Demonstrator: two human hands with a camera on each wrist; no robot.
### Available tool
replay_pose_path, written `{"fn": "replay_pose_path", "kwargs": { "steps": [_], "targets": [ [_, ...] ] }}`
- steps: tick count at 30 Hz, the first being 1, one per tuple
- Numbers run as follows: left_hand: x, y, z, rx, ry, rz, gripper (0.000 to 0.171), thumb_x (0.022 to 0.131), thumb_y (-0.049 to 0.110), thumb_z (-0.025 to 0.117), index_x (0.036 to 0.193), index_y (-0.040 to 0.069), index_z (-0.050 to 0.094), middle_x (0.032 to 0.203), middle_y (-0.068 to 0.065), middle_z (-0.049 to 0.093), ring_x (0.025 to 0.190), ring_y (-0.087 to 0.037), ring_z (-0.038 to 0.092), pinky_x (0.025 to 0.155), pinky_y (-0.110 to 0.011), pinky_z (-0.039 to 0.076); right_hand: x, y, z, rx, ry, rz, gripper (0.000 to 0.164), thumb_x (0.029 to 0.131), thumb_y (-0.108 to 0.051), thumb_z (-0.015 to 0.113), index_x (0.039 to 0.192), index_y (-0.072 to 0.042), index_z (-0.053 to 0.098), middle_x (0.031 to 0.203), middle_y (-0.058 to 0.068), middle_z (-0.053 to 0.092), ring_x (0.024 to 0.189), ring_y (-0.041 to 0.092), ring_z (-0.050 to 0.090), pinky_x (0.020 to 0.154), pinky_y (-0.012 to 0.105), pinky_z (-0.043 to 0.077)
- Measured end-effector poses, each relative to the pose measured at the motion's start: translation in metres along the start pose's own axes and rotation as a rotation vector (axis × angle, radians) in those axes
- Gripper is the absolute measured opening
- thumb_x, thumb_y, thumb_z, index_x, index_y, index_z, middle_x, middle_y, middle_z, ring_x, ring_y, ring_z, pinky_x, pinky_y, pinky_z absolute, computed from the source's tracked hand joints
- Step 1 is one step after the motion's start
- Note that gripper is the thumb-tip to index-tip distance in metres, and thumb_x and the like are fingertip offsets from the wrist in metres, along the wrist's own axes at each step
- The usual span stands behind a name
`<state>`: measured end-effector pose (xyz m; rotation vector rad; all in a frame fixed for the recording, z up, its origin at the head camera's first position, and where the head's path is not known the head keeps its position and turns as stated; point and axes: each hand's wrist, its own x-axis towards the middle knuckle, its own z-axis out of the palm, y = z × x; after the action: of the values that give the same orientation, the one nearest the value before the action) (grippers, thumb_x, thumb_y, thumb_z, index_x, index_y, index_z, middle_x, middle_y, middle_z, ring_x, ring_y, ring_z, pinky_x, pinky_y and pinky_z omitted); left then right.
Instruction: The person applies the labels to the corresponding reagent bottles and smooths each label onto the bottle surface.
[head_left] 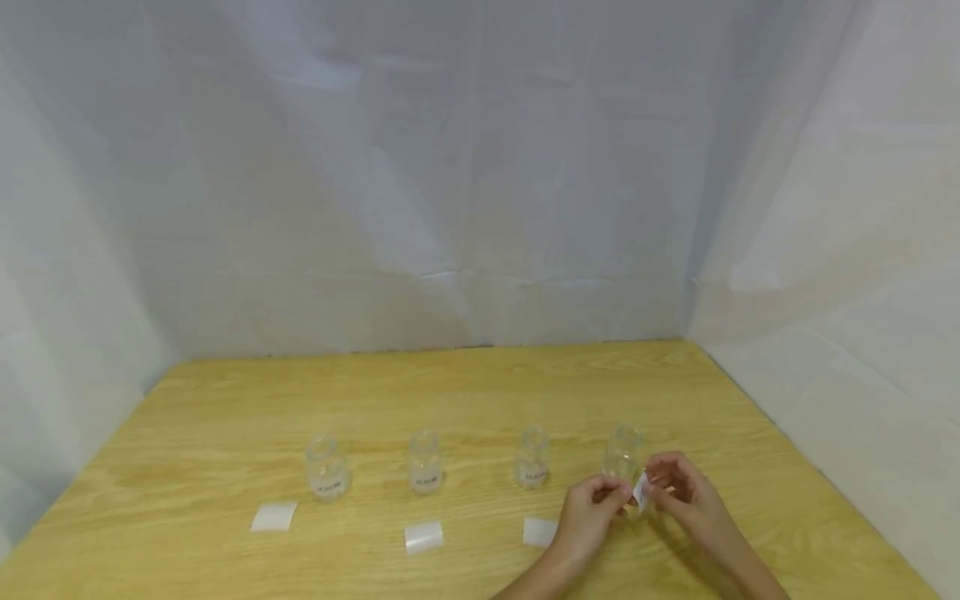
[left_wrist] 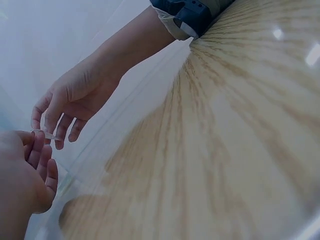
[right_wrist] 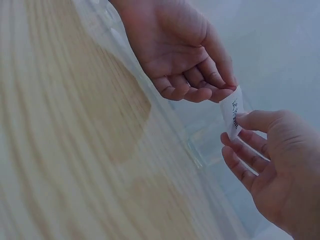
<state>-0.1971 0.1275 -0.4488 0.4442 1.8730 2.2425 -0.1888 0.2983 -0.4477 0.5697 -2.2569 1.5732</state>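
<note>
Both hands pinch a small white paper label [head_left: 641, 490] between them, in front of the rightmost glass jar [head_left: 622, 450]. My left hand [head_left: 590, 512] grips one end of it between thumb and index finger. The right hand [head_left: 686, 496] holds the other end between thumb and fingers. Dark printed characters show on the label [right_wrist: 231, 112] in the right wrist view. From the left wrist, the label [left_wrist: 46, 134] appears as a thin edge between the left hand [left_wrist: 35, 170] and the right hand [left_wrist: 82, 95]. The jar's lower part is partly hidden by the hands.
Left of the hands stand three upright glass jars, at right [head_left: 532, 458], middle [head_left: 426, 462] and left [head_left: 327, 471], each bearing a printed label. Nearer the front lie white paper pieces at left [head_left: 274, 517], centre [head_left: 423, 537] and right [head_left: 538, 531]. White sheeting [head_left: 450, 183] surrounds the wooden table [head_left: 337, 575].
</note>
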Motion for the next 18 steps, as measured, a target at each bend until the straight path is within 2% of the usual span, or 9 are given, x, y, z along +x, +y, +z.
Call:
{"fn": "replay_pose_path", "kwargs": {
  "steps": [7, 14, 18],
  "targets": [
    [-0.0005, 0.0, -0.0011, 0.029, -0.029, 0.02, 0.015, 0.09, 0.014, 0.057, 0.091, 0.0, 0.064, 0.077, 0.003, 0.06, 0.07, -0.011, 0.055, 0.058, -0.019, 0.044, -0.0026, 0.0017, -0.0004, 0.074, -0.118, -0.005, 0.014, 0.088, 0.009, 0.053, 0.099, 0.003, 0.056, 0.107, 0.013, 0.057, 0.094, 0.009, 0.058, 0.075, 0.027, 0.051],
    [-0.0006, -0.0004, -0.0015, 0.069, -0.045, 0.046, 0.016, 0.091, 0.015, 0.057, 0.092, 0.001, 0.064, 0.076, 0.005, 0.058, 0.069, -0.009, 0.053, 0.057, -0.018, 0.044, -0.0033, 0.0003, 0.0008, 0.158, -0.211, -0.016, 0.017, 0.089, 0.01, 0.05, 0.103, 0.003, 0.057, 0.116, 0.013, 0.055, 0.103, 0.011, 0.055, 0.08, 0.029, 0.05],
    [-0.0011, 0.0, -0.0009, 0.092, -0.046, 0.066, 0.014, 0.091, 0.014, 0.057, 0.089, 0.002, 0.064, 0.074, 0.007, 0.057, 0.066, -0.007, 0.05, 0.054, -0.015, 0.041, -0.0036, -0.002, 0.001, 0.142, -0.227, -0.027, 0.019, 0.089, 0.01, 0.05, 0.104, 0.002, 0.057, 0.115, 0.009, 0.056, 0.104, 0.012, 0.054, 0.079, 0.03, 0.05]
  ]
}}
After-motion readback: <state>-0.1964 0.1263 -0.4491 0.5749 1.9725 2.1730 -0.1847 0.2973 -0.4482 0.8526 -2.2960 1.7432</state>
